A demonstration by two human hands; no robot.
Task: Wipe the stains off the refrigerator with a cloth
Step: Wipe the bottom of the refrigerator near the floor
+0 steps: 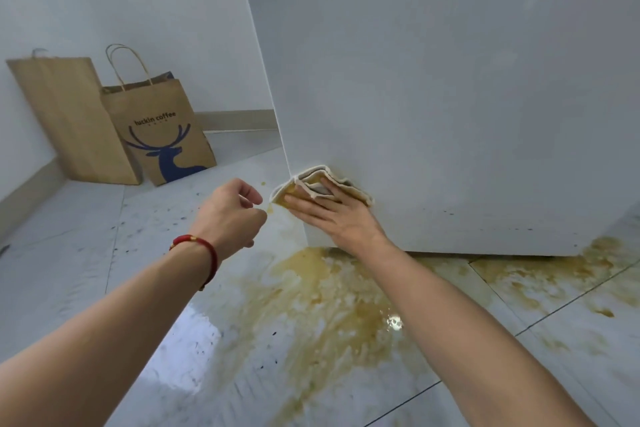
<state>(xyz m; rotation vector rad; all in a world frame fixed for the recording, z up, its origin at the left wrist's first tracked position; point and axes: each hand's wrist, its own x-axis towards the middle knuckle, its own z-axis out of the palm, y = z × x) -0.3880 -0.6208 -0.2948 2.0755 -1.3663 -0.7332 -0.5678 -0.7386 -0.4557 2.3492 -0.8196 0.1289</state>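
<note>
Pale floor tiles (pixel 69 270) spread below the white refrigerator (pixel 450 97), smeared with a wide yellow-brown spill (pixel 322 305) just under its bottom edge. Against the refrigerator's lower left corner the right hand (pixel 332 215) lies flat — fingers spread, palm pressing a folded, yellow-stained cloth (pixel 311 184) onto the white panel. Left of that corner, the left hand (pixel 232 211) hovers loosely curled and holds nothing; a red bracelet (pixel 197 246) circles its wrist. Farther left of the refrigerator, two brown paper bags (pixel 104 121) lean against the wall.
</note>
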